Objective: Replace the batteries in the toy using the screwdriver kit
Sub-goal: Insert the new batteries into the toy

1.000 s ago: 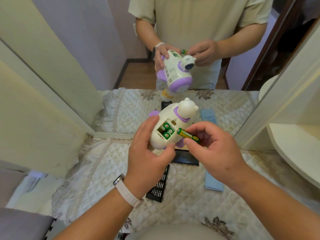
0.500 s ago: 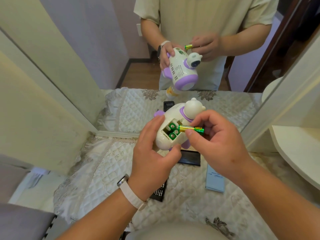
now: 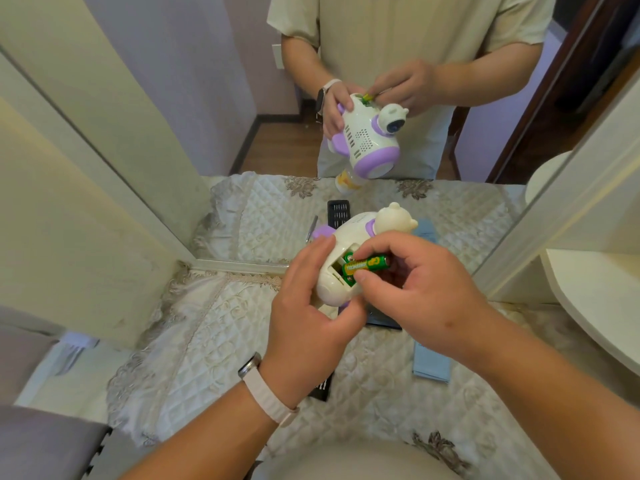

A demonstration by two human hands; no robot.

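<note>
Toy (image 3: 349, 242), probably light, rigid plastic, is held above the counter (image 3: 207, 341) by the left hand (image 3: 311, 320), its grip wrapped round the body. The right hand (image 3: 429, 296) pinches a small, smooth battery (image 3: 366, 265) at mid-length. A second ago the battery was beside the toy; it now lies across the open compartment (image 3: 336, 269).

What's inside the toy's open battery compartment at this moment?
Green ends of seated batteries show inside the battery compartment. The right hand pinches another battery across the opening, hiding the rest, so their count is unclear.
</note>
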